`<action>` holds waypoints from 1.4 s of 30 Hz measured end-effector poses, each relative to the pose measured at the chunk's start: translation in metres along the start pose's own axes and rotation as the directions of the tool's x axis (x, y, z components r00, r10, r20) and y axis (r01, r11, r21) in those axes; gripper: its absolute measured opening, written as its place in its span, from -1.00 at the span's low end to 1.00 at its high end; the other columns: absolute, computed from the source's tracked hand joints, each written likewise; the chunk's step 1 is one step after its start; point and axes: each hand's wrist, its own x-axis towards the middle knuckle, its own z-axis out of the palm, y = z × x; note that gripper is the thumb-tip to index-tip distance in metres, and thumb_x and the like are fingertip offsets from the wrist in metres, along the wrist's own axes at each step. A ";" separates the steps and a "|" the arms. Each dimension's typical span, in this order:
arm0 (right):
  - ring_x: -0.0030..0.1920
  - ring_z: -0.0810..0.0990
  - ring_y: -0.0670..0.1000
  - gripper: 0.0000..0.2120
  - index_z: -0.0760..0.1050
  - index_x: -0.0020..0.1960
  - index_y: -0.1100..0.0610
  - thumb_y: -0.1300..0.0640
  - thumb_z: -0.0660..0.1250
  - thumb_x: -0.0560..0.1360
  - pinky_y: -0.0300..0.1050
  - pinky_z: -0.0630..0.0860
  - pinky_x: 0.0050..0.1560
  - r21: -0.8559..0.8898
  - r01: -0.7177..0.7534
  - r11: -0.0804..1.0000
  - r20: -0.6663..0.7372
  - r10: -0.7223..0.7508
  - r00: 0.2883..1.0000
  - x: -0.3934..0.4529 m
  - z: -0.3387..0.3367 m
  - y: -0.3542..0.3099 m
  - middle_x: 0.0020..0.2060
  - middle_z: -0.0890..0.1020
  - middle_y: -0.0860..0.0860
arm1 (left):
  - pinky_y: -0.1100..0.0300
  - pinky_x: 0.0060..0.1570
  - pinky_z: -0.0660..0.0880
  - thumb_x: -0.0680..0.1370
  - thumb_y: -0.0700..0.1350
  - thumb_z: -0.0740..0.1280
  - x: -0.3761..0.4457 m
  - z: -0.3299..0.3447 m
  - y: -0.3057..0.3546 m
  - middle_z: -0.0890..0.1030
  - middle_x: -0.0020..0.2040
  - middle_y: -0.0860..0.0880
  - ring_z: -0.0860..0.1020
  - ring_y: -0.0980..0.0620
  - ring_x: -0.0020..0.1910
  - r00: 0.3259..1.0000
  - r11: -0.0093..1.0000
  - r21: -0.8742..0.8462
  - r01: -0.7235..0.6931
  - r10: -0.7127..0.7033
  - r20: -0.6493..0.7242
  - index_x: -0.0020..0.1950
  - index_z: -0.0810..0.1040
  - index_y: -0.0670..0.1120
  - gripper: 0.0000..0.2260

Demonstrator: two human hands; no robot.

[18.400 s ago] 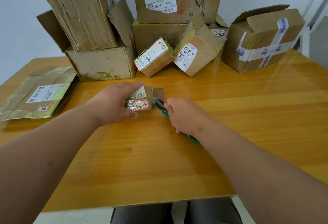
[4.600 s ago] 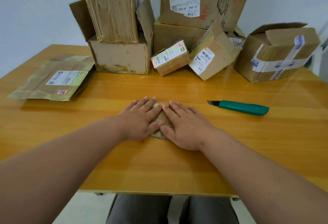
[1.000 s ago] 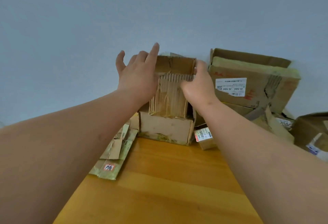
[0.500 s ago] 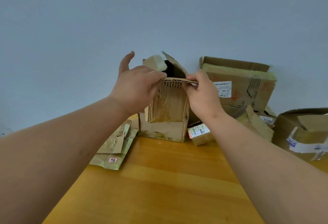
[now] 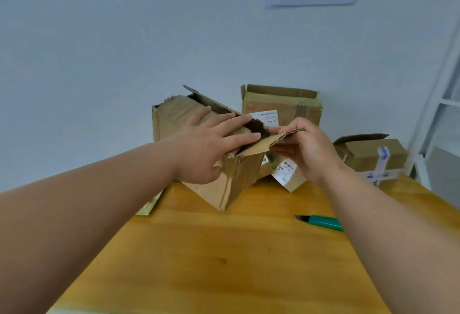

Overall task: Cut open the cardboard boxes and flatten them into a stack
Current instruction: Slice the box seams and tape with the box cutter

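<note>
Left hand (image 5: 206,149) lies flat, fingers straight, on the tilted corrugated box (image 5: 231,184), which is raised, low corner near the wooden surface (image 5: 224,264). Right hand (image 5: 308,149) grip pinches its open flap (image 5: 268,142). Green utility knife (image 5: 321,223) lies on the surface, right.

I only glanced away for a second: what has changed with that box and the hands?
The worn box has come down off the pile, tilted toward the person. The right hand now pinches its flap; the left hand lies flat on it. The knife and table are as before.
</note>
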 end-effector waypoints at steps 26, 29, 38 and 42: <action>0.32 0.36 -0.08 -0.53 0.36 0.39 -0.17 0.02 0.16 0.49 0.07 0.09 0.33 -0.913 0.206 0.353 0.246 0.075 0.966 -0.013 -0.056 0.085 0.34 0.44 -0.18 | 0.04 0.06 0.51 0.55 0.06 0.28 0.016 0.055 0.023 0.61 0.01 0.13 0.56 0.04 0.04 0.944 0.926 -0.190 0.328 -0.313 0.105 0.16 0.52 0.14 -0.80; 0.30 0.37 -0.03 -0.54 0.29 0.39 -0.17 -0.04 0.25 0.50 0.07 0.10 0.35 -0.924 0.204 0.324 0.242 0.082 0.967 -0.013 -0.052 0.087 0.35 0.39 -0.14 | 0.06 0.14 0.44 0.56 0.03 0.30 0.000 0.066 0.006 0.59 0.06 0.14 0.51 0.07 0.10 0.896 0.884 -0.161 0.439 -0.418 0.149 0.18 0.55 0.16 -0.80; 0.39 0.34 0.03 -0.33 0.14 0.50 -0.25 -0.36 0.27 0.47 0.19 0.19 0.45 -0.910 0.177 0.375 0.219 0.073 0.973 -0.015 -0.032 0.114 0.41 0.24 -0.05 | 0.04 0.40 0.19 0.50 0.03 0.43 -0.014 0.072 -0.016 0.27 0.46 0.06 0.22 -0.01 0.42 0.820 0.881 -0.217 0.420 -0.266 0.507 0.51 0.23 0.24 -0.36; 0.25 0.43 -0.01 -0.45 0.33 0.40 -0.17 -0.36 0.24 0.49 0.16 0.40 0.32 -0.873 0.111 0.476 0.152 0.050 0.987 -0.005 -0.031 0.114 0.25 0.36 -0.09 | 0.14 0.31 0.17 0.54 -0.02 0.39 0.000 0.062 -0.015 0.34 0.44 0.12 0.27 0.04 0.40 0.820 0.877 -0.238 0.418 -0.251 0.515 0.49 0.33 0.11 -0.47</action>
